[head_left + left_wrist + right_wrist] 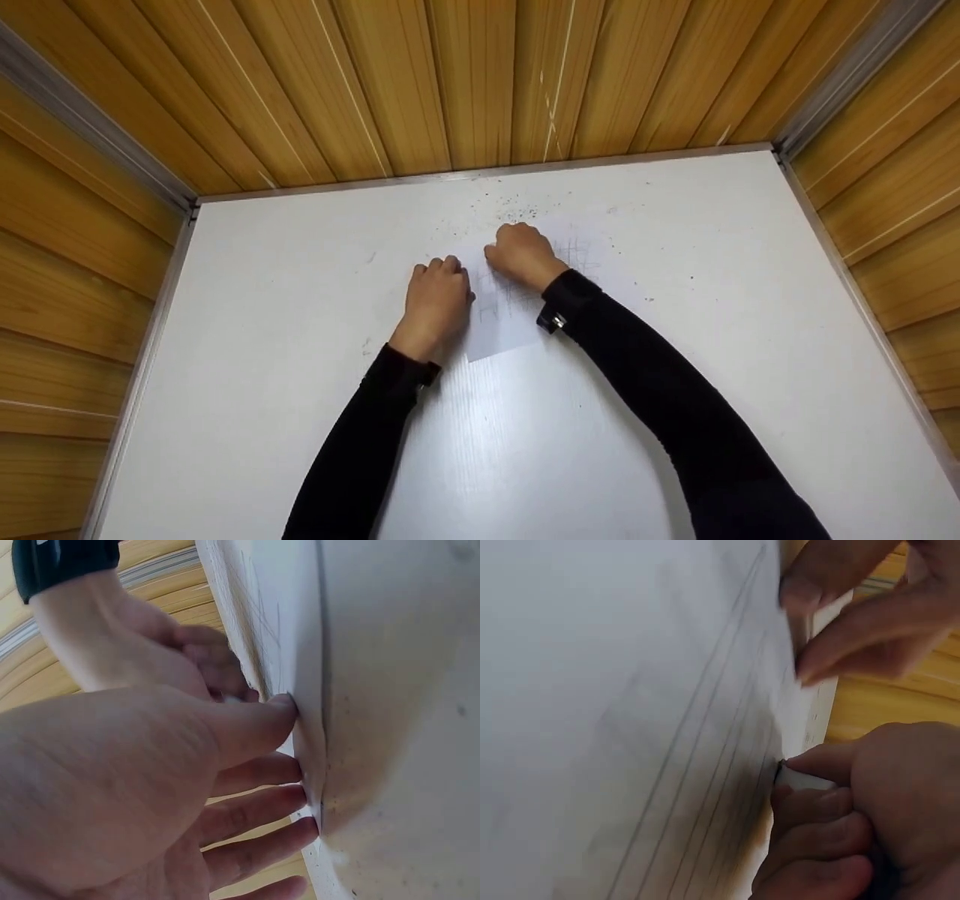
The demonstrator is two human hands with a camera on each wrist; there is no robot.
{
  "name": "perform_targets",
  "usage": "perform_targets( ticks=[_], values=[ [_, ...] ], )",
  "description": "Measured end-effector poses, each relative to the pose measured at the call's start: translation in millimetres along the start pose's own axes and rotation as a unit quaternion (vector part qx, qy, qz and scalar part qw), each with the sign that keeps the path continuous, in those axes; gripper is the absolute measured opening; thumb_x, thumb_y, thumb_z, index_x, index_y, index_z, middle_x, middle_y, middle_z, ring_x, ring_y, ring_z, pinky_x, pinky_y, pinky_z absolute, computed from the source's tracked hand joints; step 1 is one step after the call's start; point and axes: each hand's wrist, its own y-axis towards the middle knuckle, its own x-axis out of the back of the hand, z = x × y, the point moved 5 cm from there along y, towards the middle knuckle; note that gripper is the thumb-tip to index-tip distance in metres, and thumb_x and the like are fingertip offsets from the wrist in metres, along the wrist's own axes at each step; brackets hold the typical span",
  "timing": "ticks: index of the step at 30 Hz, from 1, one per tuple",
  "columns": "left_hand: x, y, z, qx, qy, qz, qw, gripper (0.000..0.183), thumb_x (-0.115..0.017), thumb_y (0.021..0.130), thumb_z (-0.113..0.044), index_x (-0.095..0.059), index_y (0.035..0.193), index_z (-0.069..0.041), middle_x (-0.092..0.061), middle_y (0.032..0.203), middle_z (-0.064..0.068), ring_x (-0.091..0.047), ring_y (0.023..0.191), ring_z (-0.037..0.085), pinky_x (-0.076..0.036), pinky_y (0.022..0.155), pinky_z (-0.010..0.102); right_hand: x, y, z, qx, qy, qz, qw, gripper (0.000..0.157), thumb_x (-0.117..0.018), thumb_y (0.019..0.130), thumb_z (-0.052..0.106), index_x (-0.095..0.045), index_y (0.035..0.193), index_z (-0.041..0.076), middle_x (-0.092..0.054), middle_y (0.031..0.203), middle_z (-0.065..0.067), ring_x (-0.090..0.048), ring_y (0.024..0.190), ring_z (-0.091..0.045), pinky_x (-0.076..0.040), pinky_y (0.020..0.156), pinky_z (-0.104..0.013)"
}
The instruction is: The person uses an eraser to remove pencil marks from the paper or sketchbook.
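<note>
Looks like rubbing thin grey pencil lines (576,253) off a thin white sheet of paper (495,341), so anchor first: press down with the spread, nearly straight fingers (259,810) of the left hand (439,296), set against the paper's left side and curled round nothing, close to the rubbing spot but out of its path. Best to stroke away from that anchor rather than toward it, to lessen any risk of a crease or tear. Work with a clean corner of the small white block (804,780), seemingly an eraser, pinched in the curled fingers of the right hand (521,251), closed down to its width but too covered to judge in full shape. Go lightly, in short passes, and brush off crumbs before smearing. As for the paper: lying on the broad white tabletop (262,412), partly beneath both hands, toward the yellow-brown wood-patterned wall (480,90). Crossed by lines in a loose grid at the right, long and nearly parallel in the right wrist view, with soft grey smudges among them. Bare near the lower left corner. Past the far edge, a scatter of small dark specks (523,214), probably rubbings.
</note>
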Motion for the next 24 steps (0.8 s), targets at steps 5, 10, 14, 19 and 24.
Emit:
perform_targets(
  ticks=[5, 10, 14, 19, 24],
  values=[
    [1.7, -1.3, 0.3, 0.009, 0.006, 0.012, 0.9999, 0.032, -0.073, 0.107, -0.029, -0.080, 0.123, -0.003, -0.073, 0.137, 0.010, -0.069, 0.128, 0.036, -0.054, 0.107, 0.055, 36.3, -23.3, -50.9, -0.030, 0.054, -0.007, 0.998, 0.050, -0.051, 0.111, 0.035, -0.071, 0.123, -0.009, -0.072, 0.127, -0.030, -0.068, 0.111, -0.041, -0.058, 0.104, -0.056],
    [2.0, -0.3, 2.1, 0.018, 0.005, 0.022, 0.9996, 0.033, -0.072, 0.107, -0.030, -0.080, 0.125, -0.004, -0.073, 0.139, 0.010, -0.068, 0.129, 0.035, -0.053, 0.109, 0.055, 59.1, -29.0, -95.9, -0.047, 0.061, -0.033, 0.996, 0.048, -0.050, 0.109, 0.034, -0.070, 0.109, -0.010, -0.068, 0.115, -0.028, -0.059, 0.102, -0.036, -0.054, 0.095, -0.052],
    [-1.1, -1.1, 2.0, 0.013, -0.002, 0.032, 0.9994, 0.032, -0.071, 0.108, -0.031, -0.079, 0.124, -0.004, -0.072, 0.142, 0.011, -0.067, 0.131, 0.036, -0.053, 0.110, 0.056, 62.9, -32.8, -102.1, -0.061, 0.048, -0.023, 0.997, 0.046, -0.048, 0.110, 0.032, -0.067, 0.107, -0.009, -0.063, 0.108, -0.023, -0.057, 0.099, -0.036, -0.053, 0.090, -0.048],
    [-2.1, -3.6, 0.8, 0.008, -0.012, 0.030, 0.9994, 0.030, -0.071, 0.107, -0.029, -0.080, 0.119, -0.003, -0.072, 0.141, 0.012, -0.068, 0.131, 0.037, -0.053, 0.111, 0.056, 58.2, -36.4, -82.4, -0.062, 0.063, -0.026, 0.996, 0.047, -0.050, 0.112, 0.032, -0.069, 0.117, -0.011, -0.067, 0.114, -0.024, -0.061, 0.101, -0.037, -0.056, 0.094, -0.051],
    [-1.2, -5.6, -1.3, 0.009, -0.017, 0.021, 0.9996, 0.026, -0.072, 0.107, -0.026, -0.081, 0.117, -0.003, -0.073, 0.138, 0.012, -0.069, 0.128, 0.036, -0.053, 0.110, 0.055, 39.6, -36.1, -43.1, -0.037, 0.082, 0.002, 0.996, 0.046, -0.053, 0.113, 0.036, -0.069, 0.118, -0.007, -0.069, 0.114, -0.021, -0.062, 0.103, -0.034, -0.057, 0.099, -0.051]
  ],
)
